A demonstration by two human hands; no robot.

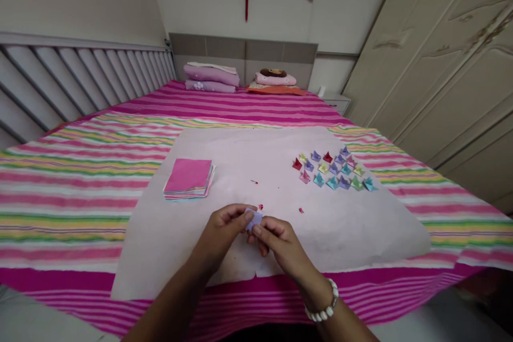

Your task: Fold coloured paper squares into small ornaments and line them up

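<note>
A small folded piece of lilac paper point(254, 218) is pinched between both hands, low over a white sheet. My left hand point(225, 228) grips its upper left side, thumb on top. On the lower right side, my right hand point(282, 240) holds it with thumb and fingers; a bracelet of white beads is on that wrist. Just beyond the fingertips lies a tiny red scrap point(261, 207). Fingers hide the underside of the folded paper.
A stack of square coloured paper point(188, 175), pink on top, sits at left on the white sheet point(236, 152). Several folded paper pieces point(334, 169) stand in rows at right. Another red scrap point(301, 210) lies between. The sheet covers a striped bed point(80, 187); folded bedding point(212, 76) is at the headboard.
</note>
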